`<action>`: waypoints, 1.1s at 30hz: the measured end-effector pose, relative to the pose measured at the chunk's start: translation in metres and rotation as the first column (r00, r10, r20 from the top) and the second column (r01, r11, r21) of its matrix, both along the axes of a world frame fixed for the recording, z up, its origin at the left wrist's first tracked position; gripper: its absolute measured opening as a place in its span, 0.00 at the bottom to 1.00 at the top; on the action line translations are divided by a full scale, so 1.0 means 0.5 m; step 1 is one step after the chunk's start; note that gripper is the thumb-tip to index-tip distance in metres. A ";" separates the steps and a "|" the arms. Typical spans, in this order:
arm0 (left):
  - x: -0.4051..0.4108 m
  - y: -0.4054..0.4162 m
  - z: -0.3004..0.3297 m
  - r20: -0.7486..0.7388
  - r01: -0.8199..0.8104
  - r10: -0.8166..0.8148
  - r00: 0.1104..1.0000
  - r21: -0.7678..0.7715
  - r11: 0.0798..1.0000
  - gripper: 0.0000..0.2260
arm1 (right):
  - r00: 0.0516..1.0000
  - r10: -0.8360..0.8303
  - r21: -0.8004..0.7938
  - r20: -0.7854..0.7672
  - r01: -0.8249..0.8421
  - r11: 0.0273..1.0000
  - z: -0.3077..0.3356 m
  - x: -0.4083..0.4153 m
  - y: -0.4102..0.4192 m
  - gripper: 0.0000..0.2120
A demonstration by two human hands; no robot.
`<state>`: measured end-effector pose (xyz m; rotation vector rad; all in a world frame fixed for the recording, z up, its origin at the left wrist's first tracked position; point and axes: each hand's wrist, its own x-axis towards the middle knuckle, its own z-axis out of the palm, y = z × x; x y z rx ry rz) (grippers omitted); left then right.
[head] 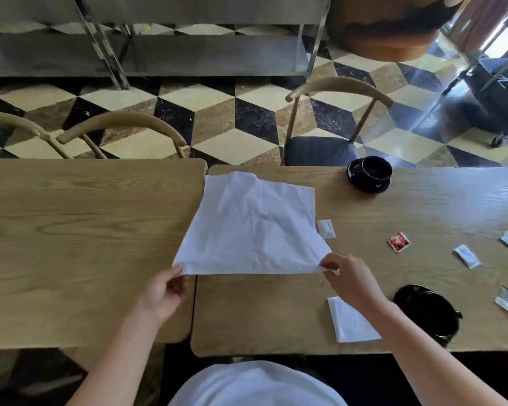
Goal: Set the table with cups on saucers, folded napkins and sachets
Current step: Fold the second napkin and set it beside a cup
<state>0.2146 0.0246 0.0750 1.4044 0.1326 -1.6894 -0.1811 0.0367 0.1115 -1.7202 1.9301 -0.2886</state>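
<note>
A large white napkin (254, 224) lies spread open across the gap between two wooden tables. My left hand (162, 291) pinches its near left corner and my right hand (349, 276) pinches its near right corner. A folded white napkin (351, 320) lies near the front edge, under my right forearm. A black cup on a black saucer (370, 174) stands at the far side. Another black cup and saucer (423, 310) sits near the front, partly hidden by my right arm. A white sachet (326, 229), a red sachet (398, 242) and several other sachets (467, 256) lie scattered to the right.
The left table (71, 230) and right table (423, 215) stand side by side with a narrow gap. Wooden chairs (335, 118) stand along the far side. Beyond them are a checkered floor, a metal rack and a trolley (499, 92).
</note>
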 end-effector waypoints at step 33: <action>-0.019 -0.423 -0.110 0.408 0.147 -0.194 0.892 0.145 0.979 0.08 | 0.986 -0.063 0.175 -0.156 0.091 0.980 -0.116 -0.010 -0.387 0.11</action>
